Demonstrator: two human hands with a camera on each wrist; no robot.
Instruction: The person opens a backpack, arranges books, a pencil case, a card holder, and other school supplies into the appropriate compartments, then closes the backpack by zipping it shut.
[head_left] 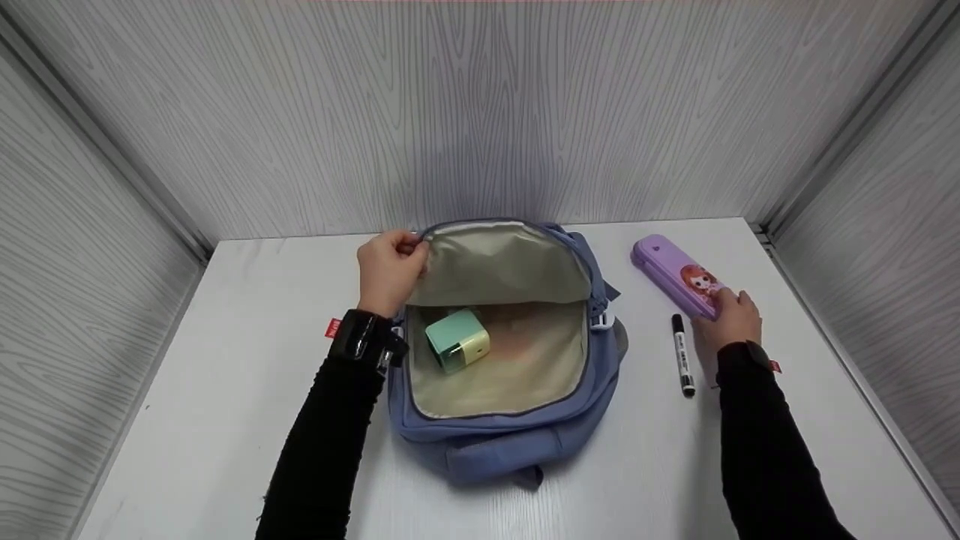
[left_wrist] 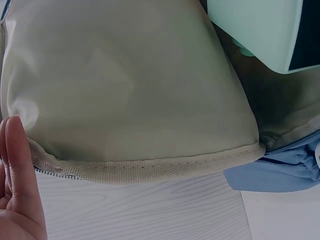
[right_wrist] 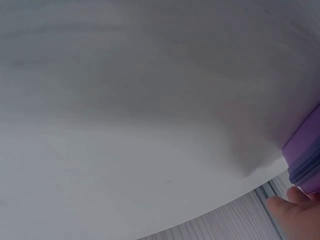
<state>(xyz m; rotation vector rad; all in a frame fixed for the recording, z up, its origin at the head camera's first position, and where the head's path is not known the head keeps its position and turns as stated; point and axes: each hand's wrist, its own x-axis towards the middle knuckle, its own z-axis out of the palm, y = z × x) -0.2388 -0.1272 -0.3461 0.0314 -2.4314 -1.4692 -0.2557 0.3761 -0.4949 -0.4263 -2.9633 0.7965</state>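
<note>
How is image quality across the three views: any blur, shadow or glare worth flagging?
Head view: sharp and evenly lit, with a soft shadow on the wall behind the backpack. Left wrist view: close but clear enough to show the lining seam; the left hand is cut off at the edge. Right wrist view: mostly blurred grey, only the pencil case corner recognisable.

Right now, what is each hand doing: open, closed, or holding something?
Left hand: pinches the beige-lined flap edge of the blue fabric backpack, holding it open.
Right hand: fingers curled on the near end of the purple plastic pencil case.
</note>
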